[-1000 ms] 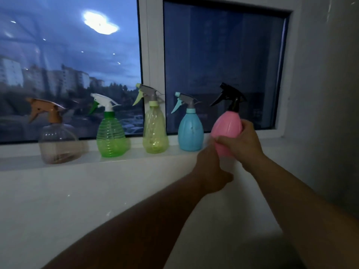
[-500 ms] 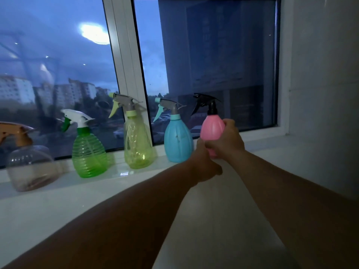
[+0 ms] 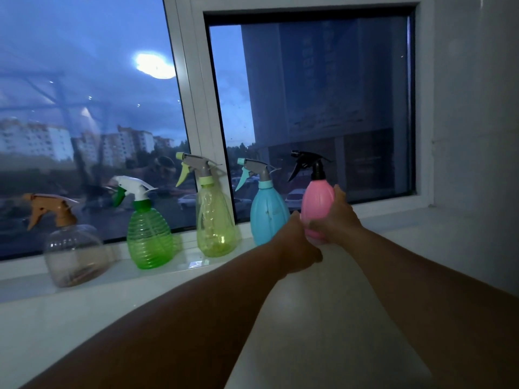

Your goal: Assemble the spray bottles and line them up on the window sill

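Several spray bottles stand in a row on the white window sill (image 3: 393,220): a clear one with an orange head (image 3: 73,248), a green one with a white head (image 3: 147,237), a yellow-green one with a grey head (image 3: 214,217), and a blue one with a grey head (image 3: 266,211). At the right end is a pink bottle with a black head (image 3: 318,197), upright. My right hand (image 3: 339,220) grips its right side. My left hand (image 3: 297,242) is closed against its lower left, and both hands hide the bottle's base.
The window pane and its white frame (image 3: 193,108) rise right behind the bottles. A white wall (image 3: 477,136) closes the sill on the right. A pale surface (image 3: 56,318) lies in front of the sill below my arms.
Both hands have stayed on the pink bottle at the right end of the row. The view has shifted, so the bottles sit differently in the frame.
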`<move>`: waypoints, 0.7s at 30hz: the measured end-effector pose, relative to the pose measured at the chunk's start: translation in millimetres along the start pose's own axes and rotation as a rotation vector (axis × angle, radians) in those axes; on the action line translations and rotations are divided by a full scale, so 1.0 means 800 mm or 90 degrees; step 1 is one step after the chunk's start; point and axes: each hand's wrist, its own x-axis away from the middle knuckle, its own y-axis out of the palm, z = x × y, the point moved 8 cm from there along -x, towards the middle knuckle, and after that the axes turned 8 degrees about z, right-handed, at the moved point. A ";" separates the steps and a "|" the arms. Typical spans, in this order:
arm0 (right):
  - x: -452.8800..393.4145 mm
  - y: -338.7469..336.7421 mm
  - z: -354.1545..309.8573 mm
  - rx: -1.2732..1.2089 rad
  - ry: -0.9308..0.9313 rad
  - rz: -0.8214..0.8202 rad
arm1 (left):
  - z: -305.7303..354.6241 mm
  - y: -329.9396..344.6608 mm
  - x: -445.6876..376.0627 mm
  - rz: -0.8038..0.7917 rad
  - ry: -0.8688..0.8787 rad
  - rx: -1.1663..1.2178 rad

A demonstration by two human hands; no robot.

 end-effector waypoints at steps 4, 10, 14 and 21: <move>0.008 -0.014 0.002 0.031 0.022 0.044 | 0.010 -0.016 0.012 0.009 0.020 -0.004; 0.052 -0.033 -0.043 0.003 -0.106 0.155 | -0.004 -0.035 0.031 0.021 0.030 0.026; 0.107 -0.020 -0.080 -0.043 -0.185 0.138 | -0.040 -0.053 0.053 0.052 0.016 0.060; 0.209 0.027 -0.142 -0.046 -0.261 0.035 | -0.096 -0.142 0.104 0.297 0.149 0.016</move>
